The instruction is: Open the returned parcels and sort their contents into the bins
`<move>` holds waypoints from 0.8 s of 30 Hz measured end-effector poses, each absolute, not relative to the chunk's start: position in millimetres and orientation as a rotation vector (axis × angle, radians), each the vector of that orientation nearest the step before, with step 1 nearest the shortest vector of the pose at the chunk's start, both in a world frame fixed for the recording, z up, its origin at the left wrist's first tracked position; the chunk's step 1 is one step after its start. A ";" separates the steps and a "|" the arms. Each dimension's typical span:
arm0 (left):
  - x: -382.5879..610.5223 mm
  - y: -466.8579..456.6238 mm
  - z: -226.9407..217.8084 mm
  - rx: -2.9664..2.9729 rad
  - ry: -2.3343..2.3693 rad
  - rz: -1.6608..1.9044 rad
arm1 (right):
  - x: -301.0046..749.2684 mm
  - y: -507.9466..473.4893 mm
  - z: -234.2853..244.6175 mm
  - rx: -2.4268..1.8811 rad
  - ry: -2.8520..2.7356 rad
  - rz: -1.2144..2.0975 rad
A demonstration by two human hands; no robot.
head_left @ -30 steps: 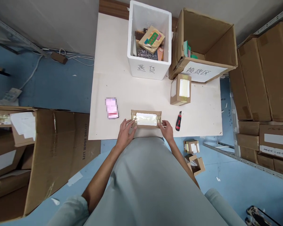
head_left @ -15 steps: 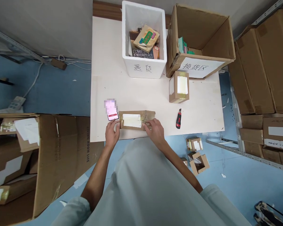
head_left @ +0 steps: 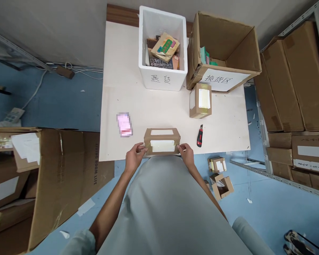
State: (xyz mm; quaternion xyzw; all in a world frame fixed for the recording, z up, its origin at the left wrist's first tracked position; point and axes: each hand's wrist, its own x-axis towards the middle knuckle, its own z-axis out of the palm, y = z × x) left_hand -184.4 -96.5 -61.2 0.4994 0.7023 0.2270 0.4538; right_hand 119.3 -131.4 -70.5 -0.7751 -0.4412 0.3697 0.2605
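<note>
A small brown cardboard box with white labels lies at the table's front edge, close to my body. My left hand grips its left end with the fingertips. At the opposite end, the fingers of my right hand close on the box's right side. Both hands hold it between them. To the right of the box lies a red and black utility knife, its blade end pointing away from me. A phone with a pink, blurred screen rests on the left.
At the back of the white table stand a white foam bin with books and a large open carton. A taped parcel stands before the carton. A big carton of parcels is at the left; stacked boxes are at the right.
The small box has turned so another labelled face shows, and sits nearer my body and slightly right. Both hands have shifted right with it, and the left has moved off from beside the phone.
</note>
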 end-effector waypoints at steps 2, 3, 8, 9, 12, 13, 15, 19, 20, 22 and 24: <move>-186.4 -104.1 -62.5 1.268 1.681 0.597 | 112.8 -142.8 -72.9 -2.070 -1.146 1.017; -186.1 -105.8 -62.6 1.278 1.668 0.615 | 110.2 -145.2 -73.6 -2.055 -1.134 1.017; -176.9 -92.1 -54.9 1.272 1.642 0.605 | 112.7 -128.5 -71.4 -2.026 -1.175 0.941; -173.9 -87.2 -52.1 1.296 1.632 0.594 | 116.5 -122.8 -69.6 -2.032 -1.191 0.922; -162.4 -75.4 -45.5 1.376 1.620 0.571 | 131.2 -111.4 -64.3 -2.049 -1.231 0.876; -158.1 -73.0 -44.8 1.399 1.614 0.562 | 136.1 -110.2 -63.3 -2.054 -1.238 0.864; -151.0 -69.4 -46.6 1.438 1.596 0.514 | 144.4 -110.8 -63.8 -2.076 -1.227 0.845; -150.6 -51.9 -57.1 1.429 1.556 0.350 | 155.4 -108.6 -70.5 -2.101 -1.165 0.875; -152.3 -42.7 -58.6 1.417 1.564 0.325 | 158.7 -104.1 -71.6 -2.097 -1.154 0.880; -152.7 -18.2 -57.5 1.405 1.618 0.349 | 169.0 -88.0 -71.4 -2.100 -1.123 0.831; -143.0 11.0 -51.0 1.422 1.649 0.452 | 185.8 -63.3 -68.9 -2.115 -1.058 0.712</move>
